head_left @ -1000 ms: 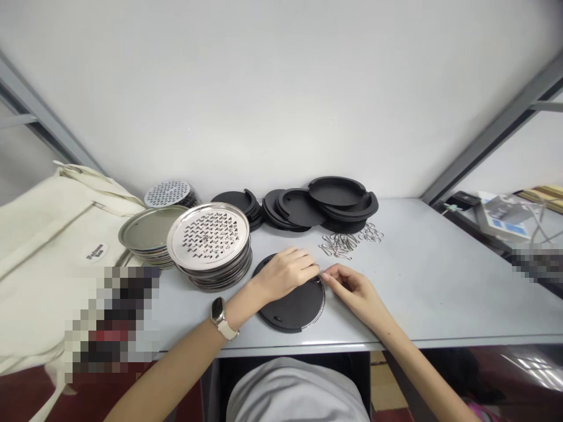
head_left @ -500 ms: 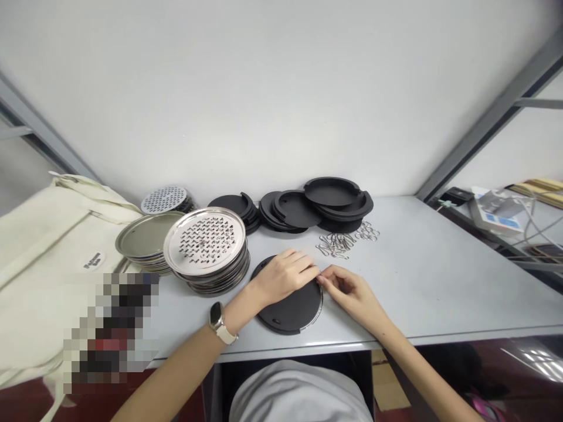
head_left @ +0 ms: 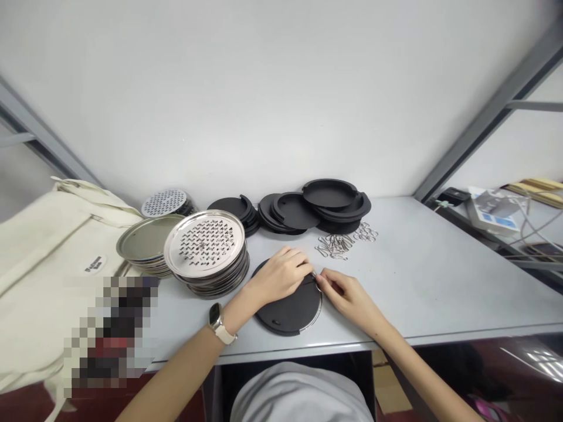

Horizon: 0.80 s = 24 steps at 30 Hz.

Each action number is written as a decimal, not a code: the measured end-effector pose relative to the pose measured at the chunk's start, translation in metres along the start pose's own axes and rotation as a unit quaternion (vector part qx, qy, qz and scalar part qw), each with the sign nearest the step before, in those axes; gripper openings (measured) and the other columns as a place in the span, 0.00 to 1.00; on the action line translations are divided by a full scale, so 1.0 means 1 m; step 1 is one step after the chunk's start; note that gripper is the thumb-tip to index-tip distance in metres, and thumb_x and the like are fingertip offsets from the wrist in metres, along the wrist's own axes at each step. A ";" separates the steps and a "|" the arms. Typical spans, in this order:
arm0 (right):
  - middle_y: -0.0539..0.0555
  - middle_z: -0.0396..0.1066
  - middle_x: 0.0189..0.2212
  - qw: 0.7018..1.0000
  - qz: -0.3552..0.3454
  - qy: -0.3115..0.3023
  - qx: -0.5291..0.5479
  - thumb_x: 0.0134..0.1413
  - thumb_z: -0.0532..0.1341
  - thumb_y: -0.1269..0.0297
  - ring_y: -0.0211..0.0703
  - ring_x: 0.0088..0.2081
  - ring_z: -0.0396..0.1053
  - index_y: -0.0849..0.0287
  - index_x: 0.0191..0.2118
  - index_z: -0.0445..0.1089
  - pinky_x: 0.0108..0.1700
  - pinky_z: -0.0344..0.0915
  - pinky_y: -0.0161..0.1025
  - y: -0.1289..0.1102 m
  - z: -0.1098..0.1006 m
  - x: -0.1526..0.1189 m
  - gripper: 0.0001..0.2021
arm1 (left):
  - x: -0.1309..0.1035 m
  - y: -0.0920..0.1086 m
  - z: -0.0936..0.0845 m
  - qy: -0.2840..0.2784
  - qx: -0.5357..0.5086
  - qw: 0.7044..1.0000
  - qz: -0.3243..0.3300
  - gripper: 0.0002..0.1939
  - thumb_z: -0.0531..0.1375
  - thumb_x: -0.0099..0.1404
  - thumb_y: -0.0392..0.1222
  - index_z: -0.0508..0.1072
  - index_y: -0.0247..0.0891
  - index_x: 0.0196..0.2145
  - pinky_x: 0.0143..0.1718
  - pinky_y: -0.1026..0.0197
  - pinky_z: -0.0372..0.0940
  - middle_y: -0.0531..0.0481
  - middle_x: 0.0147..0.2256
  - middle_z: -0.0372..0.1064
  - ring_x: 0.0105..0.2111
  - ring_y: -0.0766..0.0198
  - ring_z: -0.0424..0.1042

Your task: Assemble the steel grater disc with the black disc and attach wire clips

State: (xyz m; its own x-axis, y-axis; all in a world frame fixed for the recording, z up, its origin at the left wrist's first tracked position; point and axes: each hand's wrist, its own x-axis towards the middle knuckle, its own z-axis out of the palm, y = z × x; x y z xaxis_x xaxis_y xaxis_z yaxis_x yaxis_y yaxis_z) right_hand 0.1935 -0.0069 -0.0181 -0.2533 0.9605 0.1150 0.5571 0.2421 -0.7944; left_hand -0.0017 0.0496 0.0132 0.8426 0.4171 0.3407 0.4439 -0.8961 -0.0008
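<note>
A round black disc (head_left: 288, 310) with a metal rim showing along its right side lies near the table's front edge. My left hand (head_left: 281, 274) rests over its upper part, fingers together and bent toward the right rim. At that rim, the thumb and fingers of my right hand (head_left: 341, 293) pinch a small shiny metal piece (head_left: 317, 283), partly hidden by the fingers. Behind my hands lies a pile of small metal hooks (head_left: 335, 245). Left of the disc stands a stack of perforated metal discs (head_left: 206, 243).
More black discs and rings (head_left: 297, 210) are piled by the wall. An olive-coloured disc stack (head_left: 149, 237) and a grey perforated disc (head_left: 164, 203) stand at the left, beside a cream bag (head_left: 53, 252). A box (head_left: 492, 214) and cables lie on the right shelf.
My right fingertips have shifted slightly down along the disc's rim, and my left fingers have drawn a little left. More of the shiny metal piece shows between my hands.
</note>
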 end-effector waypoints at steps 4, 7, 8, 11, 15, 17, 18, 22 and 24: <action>0.44 0.51 0.20 1.000 -0.004 0.001 -0.017 0.66 0.48 0.56 0.35 0.23 0.50 0.57 0.24 0.52 0.27 0.49 0.34 -0.001 0.000 0.000 0.18 | 0.000 0.002 0.001 -0.001 -0.004 1.000 0.000 0.08 0.50 0.65 0.32 0.69 0.35 0.36 0.44 0.56 0.58 0.47 0.35 0.65 0.37 0.59 0.63; 0.45 0.54 0.20 1.000 -0.013 -0.001 -0.027 0.66 0.48 0.57 0.36 0.24 0.53 0.57 0.25 0.53 0.28 0.51 0.34 -0.001 0.000 0.001 0.18 | 0.001 0.003 0.000 0.005 -0.040 0.999 -0.002 0.07 0.53 0.65 0.39 0.68 0.35 0.36 0.44 0.55 0.59 0.46 0.35 0.66 0.38 0.57 0.64; 0.45 0.54 0.20 0.999 -0.015 -0.003 -0.029 0.66 0.48 0.57 0.36 0.24 0.54 0.57 0.25 0.53 0.28 0.51 0.34 -0.001 0.000 0.001 0.18 | 0.001 0.004 -0.001 0.005 -0.056 0.998 0.001 0.08 0.54 0.64 0.41 0.68 0.35 0.37 0.44 0.55 0.60 0.45 0.36 0.66 0.39 0.57 0.64; 0.45 0.56 0.21 0.999 -0.020 -0.011 -0.028 0.66 0.48 0.57 0.36 0.24 0.55 0.57 0.25 0.55 0.29 0.52 0.34 -0.002 -0.001 0.001 0.17 | 0.001 0.004 -0.001 0.001 -0.094 0.995 0.018 0.09 0.53 0.66 0.41 0.67 0.35 0.41 0.44 0.56 0.61 0.44 0.39 0.68 0.41 0.57 0.66; 0.47 0.60 0.23 0.999 -0.024 -0.021 -0.016 0.67 0.47 0.58 0.37 0.26 0.57 0.58 0.29 0.60 0.30 0.54 0.34 -0.004 -0.002 0.001 0.16 | 0.000 0.003 0.000 -0.007 -0.115 0.993 0.022 0.10 0.51 0.67 0.38 0.66 0.35 0.45 0.43 0.56 0.61 0.45 0.38 0.68 0.40 0.58 0.67; 0.47 0.60 0.23 0.999 -0.024 -0.020 -0.015 0.67 0.47 0.58 0.37 0.26 0.57 0.58 0.29 0.60 0.30 0.54 0.34 -0.004 -0.002 0.001 0.16 | 0.000 0.002 0.001 -0.007 -0.122 0.992 0.019 0.10 0.52 0.67 0.38 0.66 0.35 0.46 0.44 0.57 0.61 0.45 0.39 0.68 0.40 0.58 0.67; 0.47 0.60 0.22 0.999 -0.024 -0.019 -0.017 0.67 0.47 0.58 0.37 0.25 0.57 0.58 0.28 0.59 0.29 0.54 0.34 -0.005 -0.002 0.001 0.16 | 0.000 0.001 0.002 -0.007 -0.125 0.992 0.017 0.10 0.52 0.67 0.39 0.66 0.35 0.45 0.44 0.57 0.61 0.45 0.39 0.69 0.41 0.58 0.67; 0.47 0.60 0.22 0.999 -0.029 -0.014 -0.032 0.66 0.47 0.59 0.37 0.25 0.57 0.57 0.27 0.58 0.29 0.54 0.34 -0.006 -0.002 0.000 0.16 | 0.000 -0.001 0.003 -0.011 -0.145 0.989 0.012 0.09 0.53 0.67 0.39 0.67 0.35 0.44 0.45 0.57 0.61 0.45 0.39 0.69 0.41 0.59 0.67; 0.48 0.62 0.23 0.999 -0.034 -0.013 -0.036 0.66 0.47 0.59 0.38 0.26 0.60 0.57 0.27 0.59 0.31 0.56 0.34 -0.008 -0.002 -0.001 0.16 | 0.001 -0.001 0.004 -0.010 -0.159 0.987 0.012 0.09 0.53 0.67 0.39 0.68 0.35 0.44 0.46 0.57 0.61 0.45 0.41 0.70 0.42 0.59 0.67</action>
State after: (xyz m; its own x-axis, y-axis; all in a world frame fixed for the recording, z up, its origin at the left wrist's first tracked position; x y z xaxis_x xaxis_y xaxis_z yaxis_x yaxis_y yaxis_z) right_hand 0.1912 -0.0090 -0.0106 -0.3122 0.9379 0.1513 0.5926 0.3168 -0.7406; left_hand -0.0006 0.0516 0.0099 0.8592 0.3951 0.3252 0.3083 -0.9069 0.2873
